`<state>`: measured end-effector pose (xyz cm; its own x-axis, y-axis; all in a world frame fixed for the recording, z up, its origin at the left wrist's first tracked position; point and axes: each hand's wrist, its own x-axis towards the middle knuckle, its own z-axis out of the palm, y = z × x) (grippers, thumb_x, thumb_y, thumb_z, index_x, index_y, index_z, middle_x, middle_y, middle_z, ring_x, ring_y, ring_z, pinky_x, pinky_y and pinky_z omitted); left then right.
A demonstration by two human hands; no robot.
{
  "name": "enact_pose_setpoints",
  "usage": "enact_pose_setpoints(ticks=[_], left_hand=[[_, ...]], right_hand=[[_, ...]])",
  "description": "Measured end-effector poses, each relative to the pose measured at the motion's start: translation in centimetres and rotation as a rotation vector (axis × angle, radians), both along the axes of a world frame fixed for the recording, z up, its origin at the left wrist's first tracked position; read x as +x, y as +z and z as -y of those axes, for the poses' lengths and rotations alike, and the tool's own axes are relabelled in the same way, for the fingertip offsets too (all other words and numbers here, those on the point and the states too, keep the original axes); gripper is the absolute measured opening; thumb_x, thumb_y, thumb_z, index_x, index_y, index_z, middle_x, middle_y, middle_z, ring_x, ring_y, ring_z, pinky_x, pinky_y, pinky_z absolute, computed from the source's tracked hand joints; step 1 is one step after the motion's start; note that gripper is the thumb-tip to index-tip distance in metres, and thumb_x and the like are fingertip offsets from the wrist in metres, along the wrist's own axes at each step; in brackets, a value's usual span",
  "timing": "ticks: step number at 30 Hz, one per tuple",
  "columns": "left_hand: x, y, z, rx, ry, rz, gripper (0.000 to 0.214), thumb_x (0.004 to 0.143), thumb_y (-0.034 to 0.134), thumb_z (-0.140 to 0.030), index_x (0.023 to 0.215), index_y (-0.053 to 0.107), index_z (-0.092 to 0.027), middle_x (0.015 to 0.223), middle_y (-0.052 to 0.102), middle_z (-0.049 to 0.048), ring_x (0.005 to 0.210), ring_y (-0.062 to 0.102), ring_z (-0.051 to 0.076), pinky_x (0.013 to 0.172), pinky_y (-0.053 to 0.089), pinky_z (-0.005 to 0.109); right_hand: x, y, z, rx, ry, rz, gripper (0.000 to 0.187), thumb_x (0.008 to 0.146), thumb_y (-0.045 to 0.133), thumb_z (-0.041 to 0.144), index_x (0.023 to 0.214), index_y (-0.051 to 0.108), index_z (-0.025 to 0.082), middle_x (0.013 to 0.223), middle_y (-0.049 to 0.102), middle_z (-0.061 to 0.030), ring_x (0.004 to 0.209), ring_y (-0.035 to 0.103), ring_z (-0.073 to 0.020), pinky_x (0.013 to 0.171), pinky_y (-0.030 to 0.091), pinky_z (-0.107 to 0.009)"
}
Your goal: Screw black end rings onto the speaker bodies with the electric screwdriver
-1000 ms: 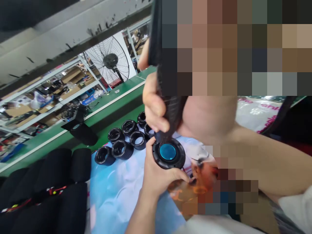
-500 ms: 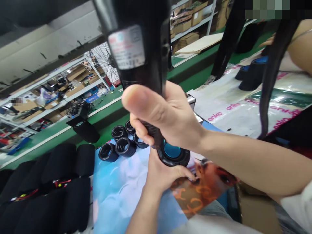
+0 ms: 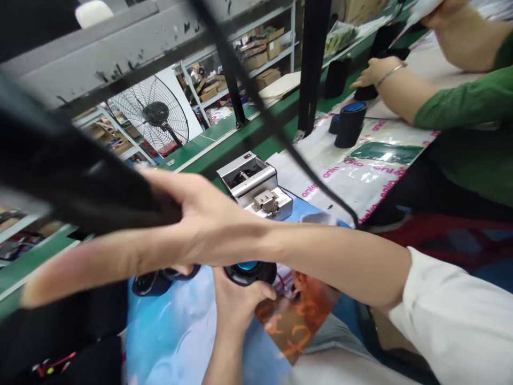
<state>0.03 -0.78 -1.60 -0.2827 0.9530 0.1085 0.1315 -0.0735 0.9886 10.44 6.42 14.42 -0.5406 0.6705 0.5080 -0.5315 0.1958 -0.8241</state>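
Note:
My left hand (image 3: 234,302) is wrapped round a black round speaker part with a shiny blue centre (image 3: 247,266), low over the picture-printed mat (image 3: 172,331). My right hand (image 3: 200,224) crosses above it, closed round a black electric screwdriver (image 3: 92,176), with the thumb stretched along the near side. The screwdriver leans to the upper left, blurred and close to the camera. Its lower end is hidden behind my right hand. Black ring-shaped parts (image 3: 150,283) lie on the mat, partly covered by my right hand.
A silver screw-feeder box (image 3: 256,184) stands behind my right forearm. Dark cylinders (image 3: 84,331) with red wires lie at lower left. A black cable (image 3: 272,123) hangs across the view. A co-worker's hand (image 3: 377,72) is at upper right, near a blue-topped cylinder (image 3: 350,125).
My right hand has swung left with the screwdriver, which has gone from nearly upright to strongly tilted. My left hand stays round the speaker part. The view has turned to the right.

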Motion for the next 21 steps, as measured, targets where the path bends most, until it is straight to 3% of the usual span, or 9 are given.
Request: enact_pose_setpoints(ticks=[2,3,5,6,9,11,16,19,21], left_hand=[[0.1,0.4,-0.1,0.018,-0.034,-0.019,0.112,0.033,0.105,-0.068,0.123,0.057,-0.023,0.121,0.071,0.0103,0.116,0.072,0.037,0.099,0.061,0.044],[0.3,0.6,-0.2,0.032,-0.05,-0.015,0.113,0.032,0.104,-0.068,0.124,0.057,-0.023,0.122,0.071,0.0103,0.114,0.073,0.036,0.099,0.06,0.044],[0.7,0.9,-0.3,0.048,-0.064,0.013,0.117,0.03,0.103,-0.072,0.125,0.057,-0.023,0.12,0.072,0.0096,0.107,0.074,0.034,0.096,0.061,0.044],[0.9,1.1,-0.4,0.046,-0.068,0.031,0.118,0.029,0.102,-0.074,0.125,0.057,-0.023,0.117,0.072,0.0089,0.103,0.075,0.033,0.093,0.061,0.043],[1.2,1.3,-0.4,0.031,-0.082,0.071,0.118,0.029,0.1,-0.078,0.125,0.057,-0.023,0.111,0.073,0.007,0.095,0.075,0.03,0.087,0.062,0.041],[1.2,1.4,-0.4,0.024,-0.083,0.081,0.118,0.029,0.101,-0.077,0.124,0.057,-0.024,0.109,0.074,0.0064,0.091,0.075,0.029,0.084,0.062,0.04],[1.0,1.3,-0.4,0.019,-0.087,0.076,0.114,0.03,0.107,-0.064,0.124,0.057,-0.023,0.107,0.074,0.0056,0.09,0.075,0.028,0.083,0.062,0.039],[0.9,1.2,-0.5,0.012,-0.074,0.068,0.113,0.03,0.109,-0.055,0.125,0.057,-0.024,0.109,0.074,0.0061,0.093,0.075,0.03,0.086,0.061,0.04],[0.9,1.3,-0.5,0.017,-0.058,0.062,0.114,0.026,0.109,-0.049,0.125,0.058,-0.023,0.115,0.073,0.0079,0.1,0.075,0.032,0.093,0.06,0.042]], right_hand=[[1.7,-0.9,-1.1,0.099,-0.061,-0.135,0.018,0.1,0.058,0.013,0.112,0.065,0.024,0.092,0.073,0.005,0.049,0.053,-0.0071,0.047,0.049,-0.02],[2.6,-1.6,-1.9,0.202,-0.16,-0.25,0.014,0.1,0.062,0.018,0.111,0.067,0.026,0.081,0.069,0.0067,0.048,0.053,-0.0078,0.046,0.049,-0.021],[4.3,-3.3,-3.6,0.206,-0.454,-0.254,0.004,0.101,0.067,0.022,0.103,0.07,0.025,0.062,0.057,0.0086,0.043,0.05,-0.0096,0.041,0.044,-0.022],[5.0,-4.2,-4.4,0.168,-0.515,-0.271,0.011,0.1,0.073,0.03,0.092,0.066,0.024,0.058,0.053,0.0084,0.042,0.049,-0.0102,0.039,0.041,-0.022],[5.9,-6.6,-6.1,0.023,-0.676,-0.236,0.042,0.09,0.085,0.055,0.083,0.056,0.025,0.052,0.049,0.0086,0.038,0.043,-0.0107,0.035,0.032,-0.024],[5.9,-7.9,-6.5,-0.018,-0.696,-0.186,0.05,0.084,0.088,0.061,0.083,0.054,0.026,0.052,0.051,0.0086,0.037,0.042,-0.0104,0.036,0.031,-0.024],[5.9,-9.9,-7.1,-0.048,-0.633,-0.145,0.049,0.083,0.09,0.057,0.084,0.054,0.024,0.051,0.054,0.008,0.036,0.045,-0.0105,0.034,0.032,-0.023],[6.4,-9.7,-7.0,-0.086,-0.577,-0.117,0.05,0.081,0.091,0.057,0.082,0.054,0.024,0.05,0.056,0.0065,0.033,0.045,-0.0125,0.03,0.032,-0.025],[6.7,-8.4,-6.1,-0.11,-0.563,-0.129,0.052,0.079,0.091,0.059,0.081,0.053,0.024,0.05,0.056,0.0062,0.032,0.045,-0.0127,0.029,0.034,-0.026]])
